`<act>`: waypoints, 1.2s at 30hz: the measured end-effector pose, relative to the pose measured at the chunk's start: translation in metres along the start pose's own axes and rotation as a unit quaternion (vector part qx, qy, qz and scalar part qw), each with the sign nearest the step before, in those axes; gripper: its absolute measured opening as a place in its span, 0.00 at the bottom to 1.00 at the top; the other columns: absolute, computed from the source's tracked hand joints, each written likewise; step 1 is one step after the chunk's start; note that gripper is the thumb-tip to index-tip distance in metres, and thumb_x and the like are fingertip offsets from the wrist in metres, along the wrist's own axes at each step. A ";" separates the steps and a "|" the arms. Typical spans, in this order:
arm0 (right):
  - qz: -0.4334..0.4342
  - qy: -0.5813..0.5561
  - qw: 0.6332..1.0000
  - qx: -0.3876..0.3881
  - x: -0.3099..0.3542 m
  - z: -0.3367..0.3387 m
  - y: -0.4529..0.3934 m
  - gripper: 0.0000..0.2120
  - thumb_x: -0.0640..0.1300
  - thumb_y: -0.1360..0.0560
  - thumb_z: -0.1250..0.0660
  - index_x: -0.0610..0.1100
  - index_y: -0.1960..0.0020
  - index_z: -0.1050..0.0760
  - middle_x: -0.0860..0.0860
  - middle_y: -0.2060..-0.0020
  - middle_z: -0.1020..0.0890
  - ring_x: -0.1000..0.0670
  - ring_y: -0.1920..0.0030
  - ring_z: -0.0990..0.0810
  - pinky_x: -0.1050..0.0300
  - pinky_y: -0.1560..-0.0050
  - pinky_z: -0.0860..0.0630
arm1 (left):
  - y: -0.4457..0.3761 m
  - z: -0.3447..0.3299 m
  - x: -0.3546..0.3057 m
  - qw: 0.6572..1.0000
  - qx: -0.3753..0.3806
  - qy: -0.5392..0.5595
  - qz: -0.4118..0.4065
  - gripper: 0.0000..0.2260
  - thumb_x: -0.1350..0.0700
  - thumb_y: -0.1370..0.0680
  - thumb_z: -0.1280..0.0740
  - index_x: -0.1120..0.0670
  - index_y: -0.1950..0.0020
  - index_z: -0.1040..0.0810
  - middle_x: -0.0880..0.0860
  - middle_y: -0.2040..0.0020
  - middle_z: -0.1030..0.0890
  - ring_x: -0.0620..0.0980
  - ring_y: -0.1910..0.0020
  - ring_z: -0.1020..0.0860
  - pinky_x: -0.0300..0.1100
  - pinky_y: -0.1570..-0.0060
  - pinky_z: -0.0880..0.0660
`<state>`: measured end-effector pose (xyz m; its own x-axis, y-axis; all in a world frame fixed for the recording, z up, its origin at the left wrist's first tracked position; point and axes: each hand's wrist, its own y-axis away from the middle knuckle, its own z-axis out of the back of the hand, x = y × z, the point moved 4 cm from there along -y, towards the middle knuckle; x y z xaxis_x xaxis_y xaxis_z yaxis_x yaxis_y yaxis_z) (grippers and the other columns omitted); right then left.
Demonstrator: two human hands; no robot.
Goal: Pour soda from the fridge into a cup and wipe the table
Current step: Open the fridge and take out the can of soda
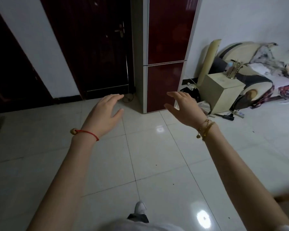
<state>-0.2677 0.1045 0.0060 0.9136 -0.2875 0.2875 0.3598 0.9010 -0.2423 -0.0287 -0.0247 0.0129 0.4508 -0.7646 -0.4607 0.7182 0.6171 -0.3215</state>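
Observation:
A tall fridge [167, 39] with dark red glossy doors and a silver frame stands straight ahead against the wall, both doors closed. My left hand [105, 114] is stretched out in front of me over the floor, fingers apart, holding nothing; a red string bracelet is on its wrist. My right hand [183, 107] is also held out, open and empty, in front of the fridge's lower door [163, 84], with gold bracelets on its wrist. No soda, cup, table or cloth is in view.
A dark door [98, 47] with a handle stands left of the fridge. To the right are a beige box-shaped stand [222, 92], a padded chair [250, 75] with cloths on it, and cables and a power strip [238, 114] on the floor. White glossy tiles [148, 155] lie underfoot.

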 end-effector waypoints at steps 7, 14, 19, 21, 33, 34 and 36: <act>-0.019 -0.005 1.000 0.000 -0.008 -0.021 -0.086 0.25 0.56 0.21 0.40 0.47 0.27 0.34 0.48 0.31 0.27 0.45 0.29 0.33 0.45 0.29 0.35 | -0.081 -0.002 0.043 1.000 0.010 -0.004 -0.009 0.22 0.54 0.18 0.37 0.52 0.24 0.34 0.51 0.26 0.32 0.48 0.26 0.36 0.39 0.30 0.41; -0.031 -0.003 0.999 0.008 -0.016 -0.042 -0.146 0.25 0.56 0.20 0.40 0.47 0.27 0.34 0.48 0.31 0.28 0.45 0.29 0.32 0.44 0.29 0.35 | -0.142 -0.015 0.090 1.000 0.024 0.002 -0.009 0.22 0.54 0.19 0.37 0.53 0.25 0.33 0.51 0.27 0.30 0.48 0.27 0.34 0.43 0.27 0.38; -0.040 -0.003 0.999 0.015 -0.029 -0.063 -0.185 0.25 0.56 0.20 0.40 0.47 0.27 0.35 0.49 0.31 0.28 0.46 0.29 0.33 0.45 0.28 0.36 | -0.180 -0.029 0.121 0.999 0.036 0.012 0.011 0.22 0.53 0.19 0.37 0.52 0.25 0.34 0.51 0.27 0.31 0.49 0.27 0.33 0.48 0.27 0.36; -0.041 -0.010 0.999 0.017 -0.036 -0.073 -0.202 0.25 0.56 0.20 0.40 0.47 0.27 0.34 0.49 0.31 0.27 0.46 0.29 0.33 0.46 0.29 0.35 | -0.195 -0.037 0.132 0.999 0.041 0.019 0.015 0.22 0.53 0.19 0.37 0.52 0.25 0.33 0.51 0.27 0.30 0.49 0.28 0.33 0.49 0.27 0.36; -0.027 -0.038 0.998 0.036 -0.079 -0.109 -0.368 0.25 0.55 0.20 0.40 0.46 0.27 0.34 0.48 0.32 0.27 0.45 0.29 0.33 0.43 0.28 0.35 | -0.352 -0.059 0.193 0.999 0.043 0.010 0.024 0.22 0.53 0.18 0.38 0.50 0.24 0.34 0.50 0.26 0.32 0.47 0.27 0.35 0.39 0.30 0.40; -0.024 -0.041 0.998 0.034 -0.081 -0.110 -0.385 0.24 0.55 0.20 0.40 0.46 0.27 0.34 0.48 0.32 0.27 0.45 0.29 0.33 0.44 0.28 0.35 | -0.369 -0.059 0.199 0.999 0.041 0.008 0.021 0.22 0.53 0.18 0.38 0.51 0.24 0.34 0.50 0.26 0.31 0.47 0.27 0.35 0.39 0.29 0.40; -0.020 -0.050 0.998 0.029 -0.087 -0.112 -0.419 0.24 0.55 0.20 0.40 0.46 0.27 0.35 0.48 0.32 0.27 0.45 0.29 0.33 0.44 0.28 0.35 | -0.400 -0.059 0.210 0.999 0.033 0.007 0.020 0.22 0.53 0.18 0.38 0.51 0.24 0.34 0.50 0.26 0.31 0.47 0.27 0.34 0.39 0.29 0.40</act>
<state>-0.4763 -0.2845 -0.0215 0.8746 -0.2915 0.3875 0.3808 0.9076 -0.1767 -0.2526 -0.4212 -0.0044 0.4720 -0.7371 -0.4836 0.7337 0.6326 -0.2481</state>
